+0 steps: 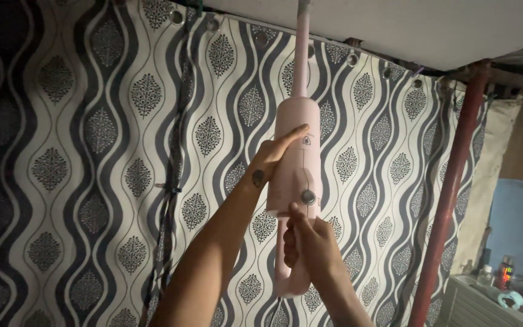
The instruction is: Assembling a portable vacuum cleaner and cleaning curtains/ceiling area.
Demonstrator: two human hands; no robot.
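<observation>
Dim, warm indoor light, dark at the left edge and corners, with soft focus throughout.

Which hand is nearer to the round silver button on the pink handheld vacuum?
Right. The right hand grips the handle just below the silver button, its thumb almost touching it. The left hand holds the pink vacuum body higher up, beside and above the button.

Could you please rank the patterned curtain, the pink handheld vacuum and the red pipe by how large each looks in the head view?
1. patterned curtain
2. pink handheld vacuum, though nearness to the camera inflates it
3. red pipe; close to the vacuum, so that order is unsure
</observation>
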